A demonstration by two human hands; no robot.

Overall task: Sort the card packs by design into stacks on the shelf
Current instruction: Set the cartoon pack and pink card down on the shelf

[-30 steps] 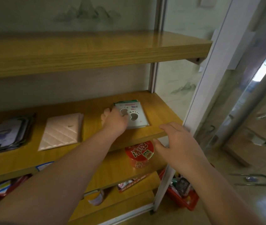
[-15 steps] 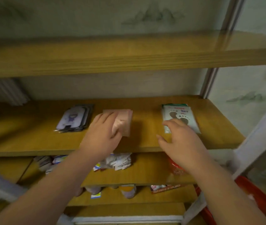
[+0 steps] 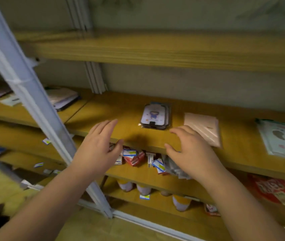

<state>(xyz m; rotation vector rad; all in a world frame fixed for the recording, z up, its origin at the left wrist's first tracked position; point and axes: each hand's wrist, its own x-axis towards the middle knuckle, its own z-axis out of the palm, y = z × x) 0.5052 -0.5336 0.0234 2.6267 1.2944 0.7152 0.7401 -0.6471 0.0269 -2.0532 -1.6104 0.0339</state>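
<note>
Card packs point(image 3: 155, 116) sat in three stacks; we held left hand point(image 3: 97, 149) and right hand point(image 3: 191, 152) empty (fingers relaxed), so square edges gently.

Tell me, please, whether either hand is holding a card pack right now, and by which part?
Nothing is held: the left hand and right hand hover open at the shelf edge.

Shelf point(image 3: 124, 126): cartoon card stack point(image 3: 154, 116) left, quilted pack point(image 3: 203, 128) middle, footprint pack point(image 3: 284, 140) right; boxes point(image 3: 134, 156) on shelf below.
</note>
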